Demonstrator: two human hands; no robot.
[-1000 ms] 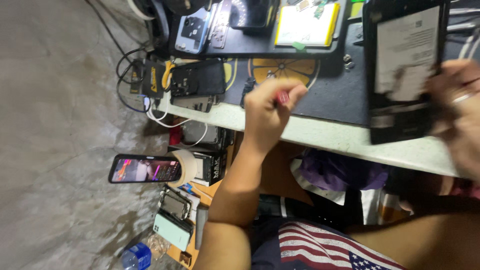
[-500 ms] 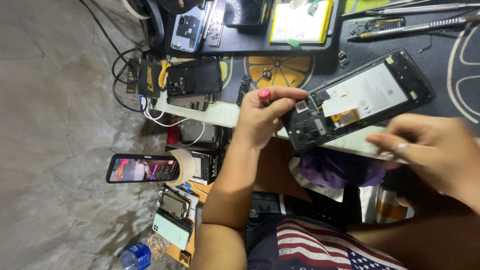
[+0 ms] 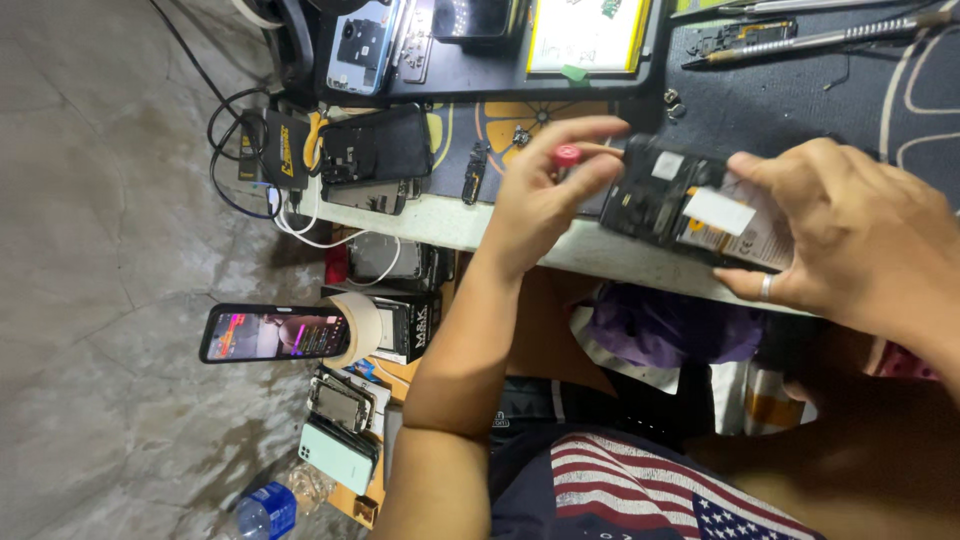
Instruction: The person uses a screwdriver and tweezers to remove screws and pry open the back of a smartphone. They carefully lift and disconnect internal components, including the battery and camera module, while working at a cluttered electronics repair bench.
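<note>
Left hand (image 3: 545, 200) is closed in a pinch around a small screwdriver with a red cap (image 3: 570, 155), thumb and forefinger pressed together on its shaft. The tip points to the right, at the near end of an opened phone (image 3: 665, 195). That phone lies with its back off, dark circuit parts and a white label showing, at the front edge of the pale table (image 3: 450, 222). Its long axis runs left to right across the view, sloping a little down toward the right.

Right hand (image 3: 850, 235), with a ring (image 3: 765, 288) on one finger, is clamped over the phone's far end, with fingers spread across the top and the thumb beneath the lower edge. So the phone sits between the two hands. The left hand is just beside its left end, and the right hand is already on it.

Farther back on the dark mat (image 3: 760, 90) lies a long metal tool (image 3: 800, 42). Below the table, another phone with a lit screen (image 3: 272, 333) stands propped, well apart from both hands.
</note>
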